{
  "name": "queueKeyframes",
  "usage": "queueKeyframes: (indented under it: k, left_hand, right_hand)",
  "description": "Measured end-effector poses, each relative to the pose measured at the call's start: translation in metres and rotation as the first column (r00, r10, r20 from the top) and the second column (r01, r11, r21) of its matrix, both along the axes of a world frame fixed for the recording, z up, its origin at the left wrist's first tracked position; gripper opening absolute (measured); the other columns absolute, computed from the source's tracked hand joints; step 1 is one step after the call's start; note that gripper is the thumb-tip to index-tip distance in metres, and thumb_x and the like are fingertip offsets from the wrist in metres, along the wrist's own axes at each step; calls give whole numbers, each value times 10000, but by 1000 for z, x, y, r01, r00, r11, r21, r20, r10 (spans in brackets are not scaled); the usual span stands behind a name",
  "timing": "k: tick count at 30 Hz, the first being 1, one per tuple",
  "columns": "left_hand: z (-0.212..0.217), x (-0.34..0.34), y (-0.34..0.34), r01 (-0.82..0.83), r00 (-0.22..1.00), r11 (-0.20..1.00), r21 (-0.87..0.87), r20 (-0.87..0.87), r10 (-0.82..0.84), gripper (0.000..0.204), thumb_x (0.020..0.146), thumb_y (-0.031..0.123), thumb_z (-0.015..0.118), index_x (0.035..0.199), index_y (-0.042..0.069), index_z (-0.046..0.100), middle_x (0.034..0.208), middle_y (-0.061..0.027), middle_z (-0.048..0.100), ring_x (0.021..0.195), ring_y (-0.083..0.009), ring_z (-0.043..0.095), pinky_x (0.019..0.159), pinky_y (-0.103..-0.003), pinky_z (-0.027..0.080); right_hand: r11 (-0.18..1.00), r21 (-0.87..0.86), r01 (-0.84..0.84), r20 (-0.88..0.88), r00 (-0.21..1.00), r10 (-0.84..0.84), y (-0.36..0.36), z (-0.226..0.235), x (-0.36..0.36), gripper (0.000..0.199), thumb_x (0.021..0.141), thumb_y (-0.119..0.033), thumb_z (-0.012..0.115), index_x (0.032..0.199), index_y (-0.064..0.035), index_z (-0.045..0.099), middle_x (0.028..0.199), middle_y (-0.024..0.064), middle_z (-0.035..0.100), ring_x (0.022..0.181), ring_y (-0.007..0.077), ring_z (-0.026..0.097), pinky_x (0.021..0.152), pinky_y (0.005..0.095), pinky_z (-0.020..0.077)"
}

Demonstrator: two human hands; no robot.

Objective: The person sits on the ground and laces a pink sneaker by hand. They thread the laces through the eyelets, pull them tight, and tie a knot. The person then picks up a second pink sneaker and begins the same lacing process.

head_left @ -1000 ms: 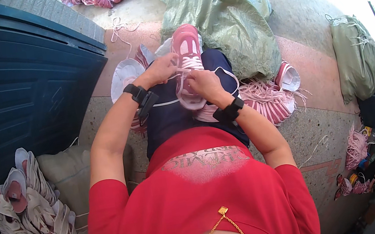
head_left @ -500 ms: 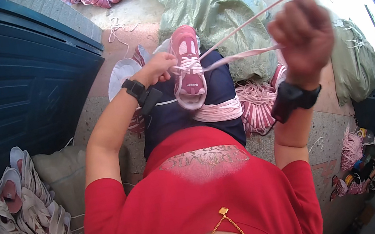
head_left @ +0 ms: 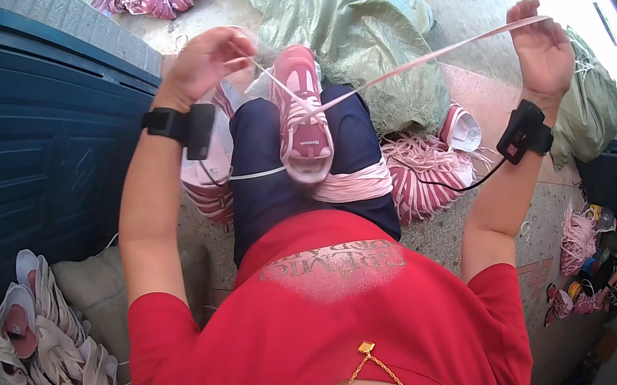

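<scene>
A pink shoe upper (head_left: pixel 306 140) lies across my thighs, its toe pointing away from me and its laces partly threaded. My left hand (head_left: pixel 209 64) is raised beyond the shoe on the left, its fingers closed on one end of a pale pink shoelace (head_left: pixel 417 62). Far out to the right, my right hand (head_left: pixel 545 59) grips the other end, which is drawn taut from the shoe's eyelets. A bundle of pink laces (head_left: pixel 356 184) rests over my right thigh.
Stacked pink shoe uppers (head_left: pixel 425 181) sit beside my right leg, with more pink uppers (head_left: pixel 205 185) at my left. Green sacks (head_left: pixel 344 15) lie ahead. Pale uppers (head_left: pixel 48 342) are piled by a cushion (head_left: pixel 100 288). A blue metal door (head_left: pixel 29 133) stands on the left.
My left hand has left the shoe's side and moved up and away, pulling a lace. My right hand has moved out to the right, and its lace stretches longer.
</scene>
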State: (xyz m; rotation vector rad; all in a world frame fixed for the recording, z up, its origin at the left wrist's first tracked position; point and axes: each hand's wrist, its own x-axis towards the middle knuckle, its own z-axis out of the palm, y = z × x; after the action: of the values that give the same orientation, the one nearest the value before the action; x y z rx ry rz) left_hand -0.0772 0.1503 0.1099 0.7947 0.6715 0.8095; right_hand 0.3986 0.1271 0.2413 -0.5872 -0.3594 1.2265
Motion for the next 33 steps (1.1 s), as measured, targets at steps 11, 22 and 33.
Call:
queueKeyframes:
  k: [11, 22, 33]
  left_hand:
    - [-59, -78, -38, -460, 865, 809, -366, -392, 315, 79, 869, 183, 604, 887, 113, 570, 723, 21, 572, 588, -96, 524, 469, -244, 360]
    - [-85, 59, -122, -65, 763, 989, -131, -645, -35, 194, 895, 198, 588, 950, 28, 665, 695, 45, 587, 593, -24, 493, 521, -170, 388]
    - [-100, 64, -133, 284, 210, 883, 373, -923, 322, 245, 888, 226, 537, 856, 16, 658, 730, -115, 656, 640, -269, 621, 585, -341, 467]
  right_hand:
    - [693, -566, -446, 686, 212, 696, -96, -223, -117, 208, 913, -156, 551, 986, 9, 654, 742, 32, 635, 644, 71, 566, 603, 199, 457]
    - [904, -412, -112, 897, -224, 381, -103, -259, -178, 256, 852, -210, 496, 743, -23, 632, 803, 191, 631, 773, 369, 600, 685, 475, 430]
    - [957, -190, -219, 903, -420, 83, -105, -253, -186, 180, 836, -214, 553, 774, -92, 670, 780, 88, 626, 833, 276, 581, 717, 435, 410]
